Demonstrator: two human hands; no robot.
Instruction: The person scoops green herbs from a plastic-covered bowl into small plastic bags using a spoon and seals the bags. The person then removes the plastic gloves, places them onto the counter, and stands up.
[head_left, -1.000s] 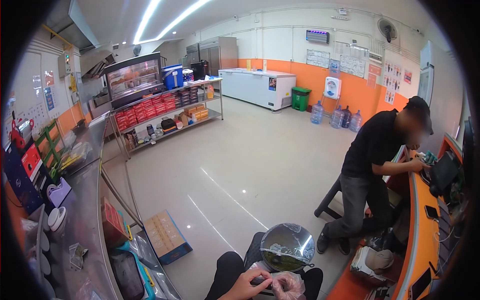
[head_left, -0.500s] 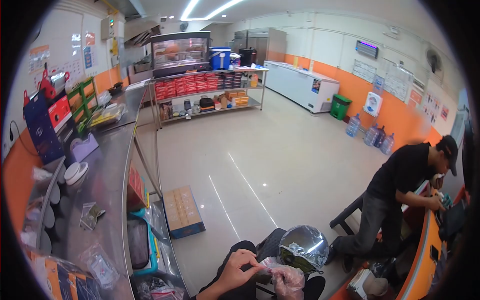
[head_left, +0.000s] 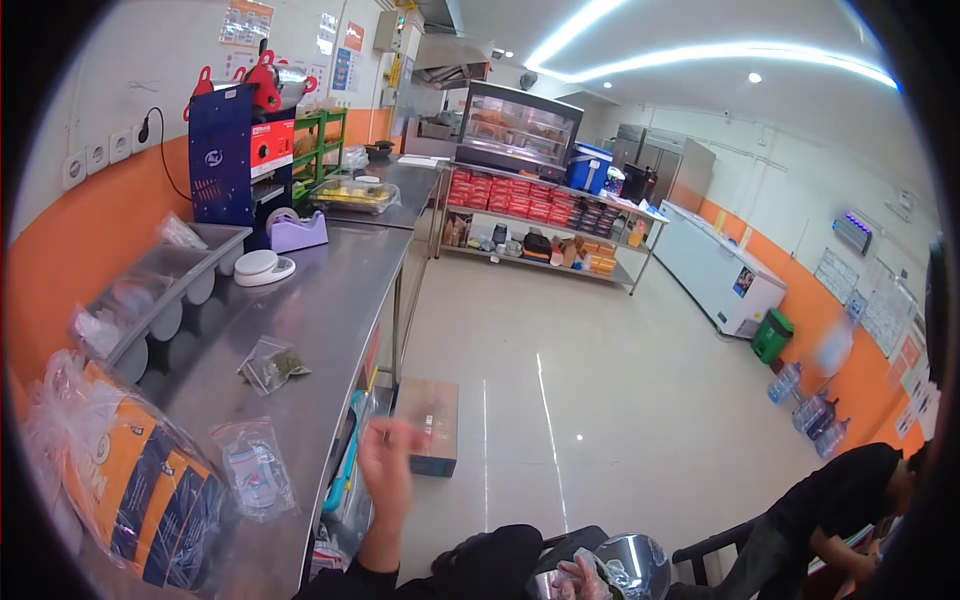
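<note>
My left hand (head_left: 388, 470) is raised beside the steel counter's front edge, apart from the bowl; motion smears its fingers, so their closure is unclear. My right hand (head_left: 580, 580), in a thin clear plastic glove, is low at the bottom edge with fingers curled; anything inside them is hidden. Right beside it is a shiny metal bowl (head_left: 650, 560) with clear plastic and something green in it. On the counter (head_left: 330, 290), nearest my left hand, lie a clear bag with dried green leaves (head_left: 272, 367) and a clear zip bag with printed contents (head_left: 254, 470).
A plastic-wrapped orange and navy package (head_left: 150, 480), white scale (head_left: 262, 267), purple tape dispenser (head_left: 297, 232) and blue sealing machine (head_left: 225, 160) are on the counter. A cardboard box (head_left: 430, 420) stands on the floor. A person in black (head_left: 840, 510) bends at the right.
My view has swung left toward the counter. My left hand has left the gloved right hand, where it was pinching the plastic, and moved up toward the counter.
</note>
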